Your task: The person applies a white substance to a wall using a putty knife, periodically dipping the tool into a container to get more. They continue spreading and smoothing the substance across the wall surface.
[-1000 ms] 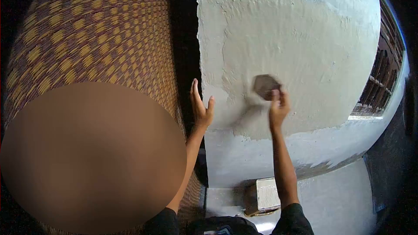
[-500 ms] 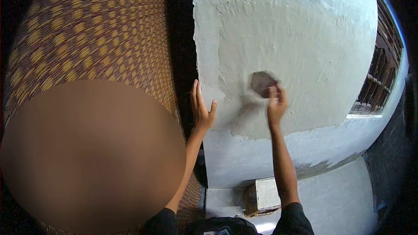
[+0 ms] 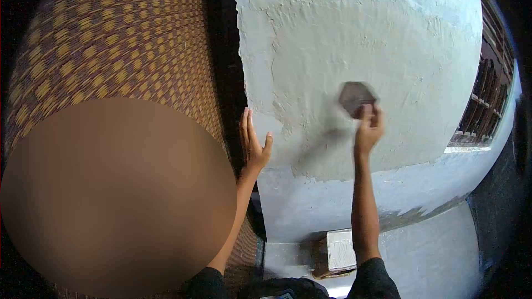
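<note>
My right hand (image 3: 369, 130) grips a dark, flat, roughly six-sided piece (image 3: 356, 98) in front of the pale plaster patch (image 3: 388, 66) on the wall. The piece is slightly blurred, and whether it touches the plaster cannot be made out. At the wall's left edge, my left hand (image 3: 256, 147) rests with its fingers extended and the thumb apart, holding nothing. The wall (image 3: 310, 205) is whitish around the patch, and the plaster surface shows ridges and small lumps.
A woven yellow and brown mat surface (image 3: 127, 39) covers the left side, beyond a dark gap. A barred window (image 3: 483, 99) is at the right. Below the wall, a box with a white top (image 3: 341, 250) stands on the grey floor (image 3: 432, 249). A blurred oval covers the lower left.
My right hand has moved to the right and the dark piece has shifted right and slightly up with it. My left hand stays at the wall's edge. The view has shifted slightly.
</note>
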### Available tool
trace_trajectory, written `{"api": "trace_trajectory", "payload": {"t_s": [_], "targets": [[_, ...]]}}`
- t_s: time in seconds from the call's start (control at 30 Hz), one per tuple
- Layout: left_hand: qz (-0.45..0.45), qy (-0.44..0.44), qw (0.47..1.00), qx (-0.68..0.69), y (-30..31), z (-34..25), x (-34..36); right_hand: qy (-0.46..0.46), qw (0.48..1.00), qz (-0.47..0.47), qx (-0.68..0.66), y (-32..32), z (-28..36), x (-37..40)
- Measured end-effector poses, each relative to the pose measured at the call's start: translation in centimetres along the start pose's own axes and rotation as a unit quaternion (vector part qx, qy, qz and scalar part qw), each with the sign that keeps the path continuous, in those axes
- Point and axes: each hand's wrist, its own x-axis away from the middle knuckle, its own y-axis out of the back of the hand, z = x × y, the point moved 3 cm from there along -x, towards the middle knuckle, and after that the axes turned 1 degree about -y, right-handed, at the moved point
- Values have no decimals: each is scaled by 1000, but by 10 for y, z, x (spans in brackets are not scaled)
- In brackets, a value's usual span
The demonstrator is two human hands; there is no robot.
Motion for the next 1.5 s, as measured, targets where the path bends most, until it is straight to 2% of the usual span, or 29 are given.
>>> {"api": "trace_trajectory", "payload": {"t_s": [0.03, 0.07, 0.1, 0.13, 0.17, 0.23, 0.3, 0.37, 0.43, 0.47, 0.53, 0.57, 0.6, 0.67, 0.7, 0.77, 0.83, 0.9, 0.97, 1.0, 1.03, 1.07, 1.1, 1.17, 1.23, 1.3, 1.4, 1.43, 1.5], "targets": [[-2, -3, 1000, -10, -3, -4, -1, 80, 992, 86, 56, -13, 14, 20], [-3, -6, 1000, -20, -7, -8, -2, 164, 975, 139, 63, -27, -1, 41], [-1, -6, 1000, -19, -13, -11, -2, 177, 958, 215, 73, -38, 15, 62], [-8, 3, 1000, -24, -17, -13, -2, 139, 944, 275, 120, -45, 20, 75], [-16, 12, 999, -30, -20, -15, -3, 129, 935, 293, 150, -47, 19, 76], [-14, 4, 999, -32, -20, -14, -1, 154, 963, 192, 112, -37, 1, 47], [-15, -3, 999, -35, -20, -9, 1, 37, 994, 61, 87, -7, -6, 3], [-9, -17, 999, -45, -21, -6, 2, -16, 994, -84, 68, 33, -19, -32], [-7, -5, 998, -61, -21, -8, 2, -14, 987, -158, 33, 51, -14, -41], [-1, 7, 997, -71, -22, -9, 2, -19, 989, -133, 57, 49, -9, -36], [-14, 10, 998, -65, -25, -12, 1, 26, 999, 17, 20, 25, -1, -5], [-24, 12, 998, -55, -27, -13, 2, 81, 987, 90, 105, 14, -17, 20], [-24, 14, 998, -57, -28, -14, 2, 132, 975, 171, 48, -3, -14, 45], [-14, 28, 996, -84, -29, -15, 6, 220, 925, 294, 94, -26, 2, 82], [-15, 31, 996, -87, -28, -17, 9, 190, 913, 342, 115, -31, -2, 90], [4, 28, 993, -113, -26, -18, 12, 213, 924, 277, 153, -31, -9, 72], [16, 33, 992, -119, -23, -16, 19, 184, 961, 163, 129, -14, -13, 33], [28, 42, 991, -126, -22, -13, 26, 37, 998, 28, 50, 11, -6, -2], [34, 50, 990, -125, -24, -16, 29, 16, 999, -22, 42, 25, 6, -12], [34, 51, 990, -130, -25, -20, 30, 22, 998, 9, 58, 23, 8, -6], [36, 62, 989, -133, -27, -24, 31, 67, 991, 91, 76, 16, 6, 7], [39, 72, 988, -134, -28, -27, 31, 98, 985, 139, 33, 4, 13, 27], [40, 73, 987, -136, -31, -27, 33, 220, 955, 192, 62, -6, 9, 48], [22, 69, 988, -134, -36, -29, 38, 233, 911, 333, 68, -25, 10, 82], [26, 68, 988, -139, -37, -32, 41, 272, 884, 349, 153, -33, -6, 80], [28, 65, 987, -145, -36, -34, 42, 236, 922, 259, 162, -29, -13, 39], [40, 83, 986, -143, -34, -36, 48, 82, 990, 87, 73, 18, -3, -32], [42, 83, 986, -136, -33, -36, 48, 29, 998, 20, 53, 34, 7, -47], [47, 85, 987, -129, -32, -40, 52, 18, 994, -76, 73, 55, 21, -58]]}}
